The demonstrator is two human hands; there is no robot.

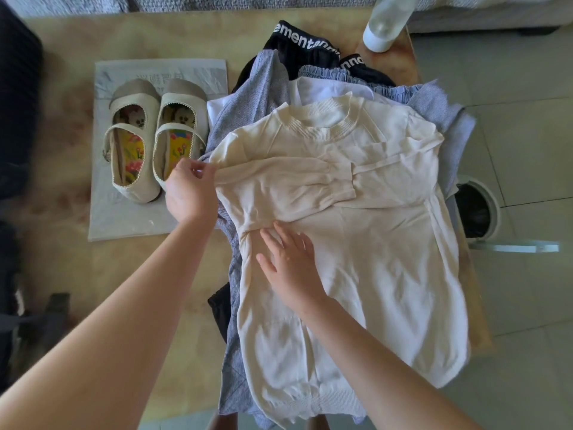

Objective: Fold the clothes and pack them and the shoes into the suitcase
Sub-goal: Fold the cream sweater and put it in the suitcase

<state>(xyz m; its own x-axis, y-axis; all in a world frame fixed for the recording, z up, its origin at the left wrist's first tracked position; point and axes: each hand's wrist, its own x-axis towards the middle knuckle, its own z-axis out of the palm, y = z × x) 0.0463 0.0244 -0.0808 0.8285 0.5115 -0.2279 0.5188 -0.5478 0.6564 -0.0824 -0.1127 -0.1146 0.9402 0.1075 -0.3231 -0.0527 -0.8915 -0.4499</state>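
Note:
A cream knit top lies flat on a pile of clothes on the table, neck away from me, both short sleeves folded across the chest. My left hand pinches the top's left shoulder edge. My right hand presses flat on the cloth just below the folded left sleeve. Under the top lie a blue-grey striped garment, a white shirt and black shorts with a lettered waistband. A pair of beige strap shoes stands to the left. No suitcase is in view.
The shoes stand on a grey plastic bag on the tan table. A white bottle stands at the table's far right corner. A bin with a black liner is on the tiled floor to the right. Dark objects line the left edge.

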